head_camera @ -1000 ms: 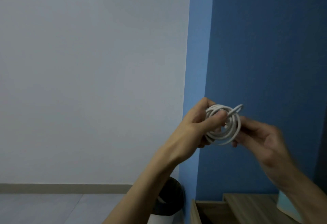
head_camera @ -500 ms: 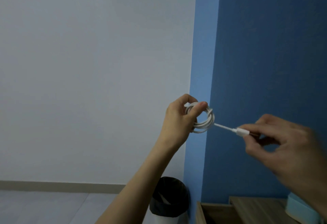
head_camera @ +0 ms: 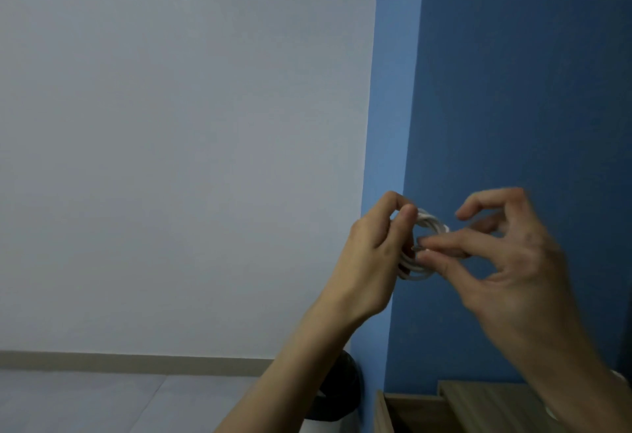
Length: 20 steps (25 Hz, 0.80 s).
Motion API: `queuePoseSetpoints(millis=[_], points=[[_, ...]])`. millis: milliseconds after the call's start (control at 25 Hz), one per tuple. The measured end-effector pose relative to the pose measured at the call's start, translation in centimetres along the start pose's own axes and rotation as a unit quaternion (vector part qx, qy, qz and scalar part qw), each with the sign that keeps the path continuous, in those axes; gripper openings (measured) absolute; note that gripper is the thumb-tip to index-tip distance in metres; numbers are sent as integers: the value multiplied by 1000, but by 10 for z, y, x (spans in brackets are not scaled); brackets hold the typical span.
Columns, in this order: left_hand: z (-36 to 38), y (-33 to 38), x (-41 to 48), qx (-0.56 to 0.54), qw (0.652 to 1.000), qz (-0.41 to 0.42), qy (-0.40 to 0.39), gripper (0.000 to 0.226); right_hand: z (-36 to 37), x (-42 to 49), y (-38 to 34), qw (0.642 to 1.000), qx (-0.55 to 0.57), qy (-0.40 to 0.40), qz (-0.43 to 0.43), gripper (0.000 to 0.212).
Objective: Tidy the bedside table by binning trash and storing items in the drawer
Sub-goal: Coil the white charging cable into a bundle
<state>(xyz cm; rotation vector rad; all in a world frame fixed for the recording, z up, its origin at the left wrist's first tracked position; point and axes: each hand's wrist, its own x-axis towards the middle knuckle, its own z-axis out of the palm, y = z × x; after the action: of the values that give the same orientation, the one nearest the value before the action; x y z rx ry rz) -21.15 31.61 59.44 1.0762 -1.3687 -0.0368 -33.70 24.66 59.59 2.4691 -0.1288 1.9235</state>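
Note:
A coiled white cable (head_camera: pixel 419 270) is held up in front of the blue wall. My left hand (head_camera: pixel 371 258) pinches the coil at its top between thumb and forefinger. My right hand (head_camera: pixel 506 261) pinches the cable's plug end at the middle of the coil, its other fingers spread. The wooden bedside table (head_camera: pixel 485 398) shows at the bottom right, with an open drawer (head_camera: pixel 410 412) at its left. A bin with a black liner (head_camera: pixel 337 395) stands on the floor, partly behind my left forearm.
A pale wall fills the left, with a skirting board (head_camera: pixel 136 362) and grey floor below. A blue wall corner (head_camera: pixel 393 124) runs down the middle.
My right hand has brought the plug end back from the right to the coil. Half a second ago it held the plug stretched away from the coil. The coil sits a little lower and further right.

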Motion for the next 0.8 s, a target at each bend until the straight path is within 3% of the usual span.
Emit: queuePoseSetpoints(millis=[200,320,440,520,680,800], points=[[3,-1,-4,40,999,10,-9,19,5,0,1,999,-28,-17,1,10],[4,-1,-7,59,998,29,-3,11,7,-1,2,996,44,-24,67,16],[6,1,-5,54,998,36,-9,5,6,2,2,962,186,-58,189,34],[6,3,-6,30,999,26,-26,5,6,4,4,969,163,-67,174,25],[-5,2,-18,-36,996,-42,-72,21,4,1,6,988,80,-6,133,10],[-23,0,-26,-82,988,-66,-112,29,3,-4,10,976,95,50,190,23]])
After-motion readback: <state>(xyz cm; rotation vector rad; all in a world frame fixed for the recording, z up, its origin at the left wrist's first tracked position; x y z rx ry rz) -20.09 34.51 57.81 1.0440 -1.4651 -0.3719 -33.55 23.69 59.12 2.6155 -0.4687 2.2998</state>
